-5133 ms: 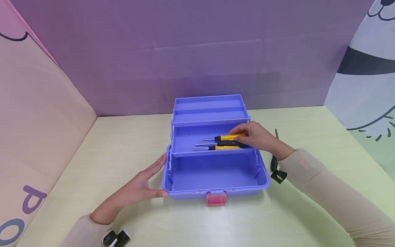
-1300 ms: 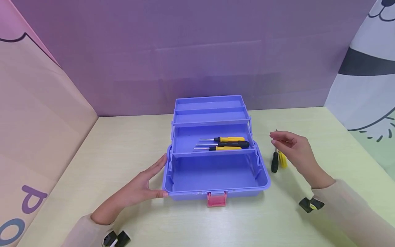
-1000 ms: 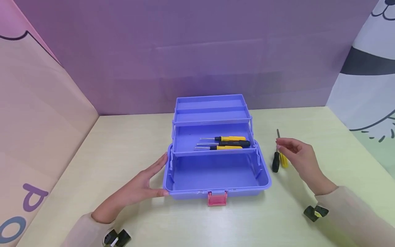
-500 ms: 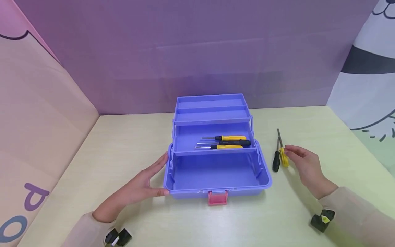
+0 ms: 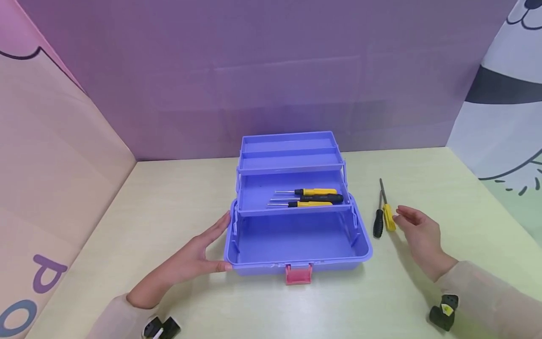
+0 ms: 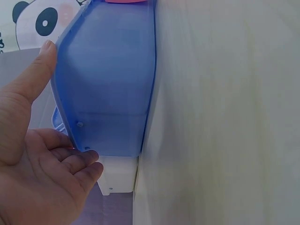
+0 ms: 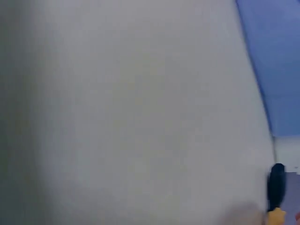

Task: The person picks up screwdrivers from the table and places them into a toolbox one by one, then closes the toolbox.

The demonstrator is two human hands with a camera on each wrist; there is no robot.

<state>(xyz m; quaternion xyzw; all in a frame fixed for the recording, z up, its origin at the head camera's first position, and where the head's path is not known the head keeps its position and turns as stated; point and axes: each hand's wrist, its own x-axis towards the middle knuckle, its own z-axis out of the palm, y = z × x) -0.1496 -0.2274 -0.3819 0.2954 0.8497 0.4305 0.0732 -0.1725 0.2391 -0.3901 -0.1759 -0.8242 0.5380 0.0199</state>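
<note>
An open blue toolbox (image 5: 296,261) with a pink latch (image 5: 298,274) stands in the middle of the pale table (image 5: 169,197). Its raised middle tray (image 5: 254,190) holds three screwdrivers (image 5: 315,197), two yellow-handled and one black-handled. My left hand (image 5: 199,252) rests flat against the box's left end, thumb at the front corner; in the left wrist view that hand (image 6: 33,154) touches the box wall (image 6: 108,79). My right hand (image 5: 417,233) hovers open, holding nothing, just right of a yellow-handled screwdriver (image 5: 387,216) and a black-handled screwdriver (image 5: 378,223) lying on the table.
The toolbox's upper tray (image 5: 290,153) stands folded back behind the middle one. Purple, pink and panda-print panels wall in the table at the back and sides. A black wrist-camera mount (image 5: 442,315) shows at my right sleeve.
My right hand left the tray where it set a screwdriver, moved right, and lowered beside the two screwdrivers on the table. The left hand and the box have stayed put.
</note>
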